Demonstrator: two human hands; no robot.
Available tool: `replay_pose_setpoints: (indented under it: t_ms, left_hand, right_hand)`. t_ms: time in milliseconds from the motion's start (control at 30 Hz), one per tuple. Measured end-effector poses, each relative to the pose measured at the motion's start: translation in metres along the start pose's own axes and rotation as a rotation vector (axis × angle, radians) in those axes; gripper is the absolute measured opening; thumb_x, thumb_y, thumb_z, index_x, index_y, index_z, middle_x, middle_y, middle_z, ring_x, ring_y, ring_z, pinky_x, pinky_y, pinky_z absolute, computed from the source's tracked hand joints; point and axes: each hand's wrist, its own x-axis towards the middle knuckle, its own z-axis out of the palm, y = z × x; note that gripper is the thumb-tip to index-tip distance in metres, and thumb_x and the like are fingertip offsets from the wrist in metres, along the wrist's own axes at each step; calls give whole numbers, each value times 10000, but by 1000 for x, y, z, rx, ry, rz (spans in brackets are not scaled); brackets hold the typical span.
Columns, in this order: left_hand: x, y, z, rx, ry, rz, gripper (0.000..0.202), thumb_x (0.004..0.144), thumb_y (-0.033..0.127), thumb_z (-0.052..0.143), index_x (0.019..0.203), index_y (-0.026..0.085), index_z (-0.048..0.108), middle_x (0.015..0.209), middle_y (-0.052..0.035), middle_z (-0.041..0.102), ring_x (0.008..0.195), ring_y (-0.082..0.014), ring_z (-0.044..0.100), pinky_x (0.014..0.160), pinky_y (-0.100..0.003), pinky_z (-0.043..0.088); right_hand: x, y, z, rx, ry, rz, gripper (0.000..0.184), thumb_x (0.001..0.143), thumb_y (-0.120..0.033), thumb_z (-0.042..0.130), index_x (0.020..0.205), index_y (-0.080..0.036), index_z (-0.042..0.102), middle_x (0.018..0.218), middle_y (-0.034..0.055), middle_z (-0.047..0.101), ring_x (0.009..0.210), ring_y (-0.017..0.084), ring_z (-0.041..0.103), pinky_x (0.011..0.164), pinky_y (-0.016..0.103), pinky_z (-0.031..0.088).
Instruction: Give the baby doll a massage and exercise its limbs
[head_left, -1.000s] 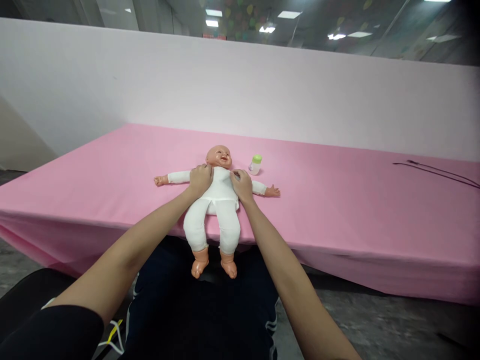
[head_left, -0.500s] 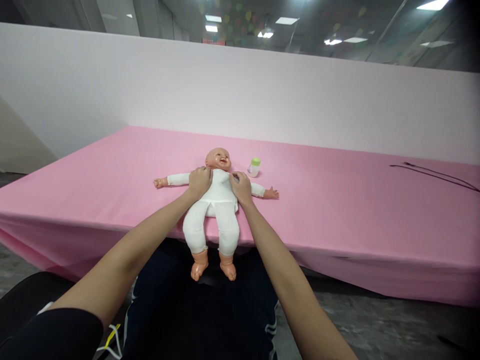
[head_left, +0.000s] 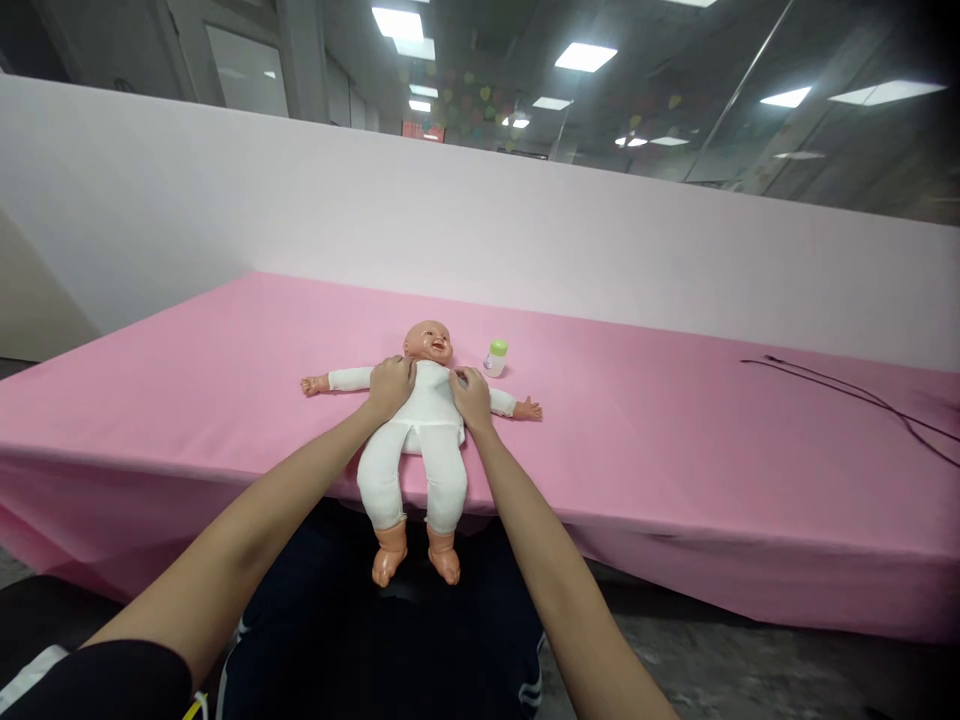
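Doll (head_left: 430, 392) supine on table (head_left: 637, 430), head toward wall (head_left: 480, 220), arms out, feet past the near edge; overhang presumably suits someone seated close. Left hand (head_left: 392, 387) and right hand (head_left: 471, 397) rest at opposite sides of its upper chest, probably to steady it evenly. Torso lies between the two sets of fingers, which are curled and close together; cannot tell whether either pinches cloth. Bottle (head_left: 495, 360) upright, just beyond right hand.

a short black sleeve (head_left: 139, 680) covers the upper left arm, a white strip (head_left: 34, 672) at its edge. both forearms (head_left: 551, 555) are bare, as are the left hand (head_left: 392, 387) and right hand (head_left: 471, 400). dark navy trousers (head_left: 300, 580) carry narrow white stripes (head_left: 532, 692) along the sides.
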Motion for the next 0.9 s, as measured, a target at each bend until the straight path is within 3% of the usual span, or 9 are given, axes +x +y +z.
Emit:
replay_pose_setpoints:
  t_ms: [167,267,367,433,533,667,800,900]
  left_hand:
    - [-24,16,-41,38,-28,23,321,996,123,455,1191,119,711,1382,-184,637,1196,-332,616,931,-420,472]
    - [-65,24,-71,-68,-40,67,296,979,172,557,1235,186,705,1386,-113,657,1140,-296,657,862,-386,510]
    - [-113,22,-84,-196,45,-7,272,993,225,580,1231,242,710,1316,-58,702,1158,-265,657,867,-353,519]
    - [-136,16,-82,-231,49,-87,235,1004,282,577,1179,244,729,1286,-59,710,1151,-266,657,868,-353,525]
    - [-153,5,-71,-304,3,-155,265,1025,381,542,1150,241,729,1274,-60,709,1159,-262,656,867,-351,536]
    - [-161,1,-62,-320,-52,-135,378,1019,456,524,1305,252,664,1423,-75,642,1273,-280,615,955,-373,541]
    - [-179,6,-57,-309,-157,-85,646,977,436,563,1576,249,410,1670,-118,385,1375,-335,560,1014,-432,541]
    - [-194,10,-51,-390,-170,-92,694,987,369,516,1638,258,302,1748,-121,190,1423,-353,524,1021,-445,550]
  right_hand:
    - [1,2,0,3,0,-7,225,951,-325,518,930,-204,707,1004,92,745,990,247,646,934,367,477]
    - [0,2,-1,9,-5,-16,237,955,-335,512,938,-199,706,1013,98,746,991,249,646,938,369,475]
    - [0,2,-1,9,-7,-19,255,960,-346,503,951,-195,708,1013,104,744,995,256,644,948,379,474]
    - [0,3,-1,5,-8,-18,257,956,-350,508,968,-193,711,1023,109,744,1007,261,645,956,384,477]
    - [1,4,-1,-3,-12,-17,253,950,-345,517,988,-195,716,1051,110,742,1029,261,645,978,389,477]
    - [1,2,-3,-16,-19,-17,255,958,-340,511,981,-192,718,1051,111,735,1025,263,644,974,398,478]
    - [-1,-1,-6,-31,-27,-26,244,967,-320,503,978,-192,710,1043,107,730,1010,253,644,958,382,479]
    - [-2,-3,-9,-41,-33,-32,233,969,-304,494,975,-197,701,1040,101,728,1010,247,641,954,369,479]
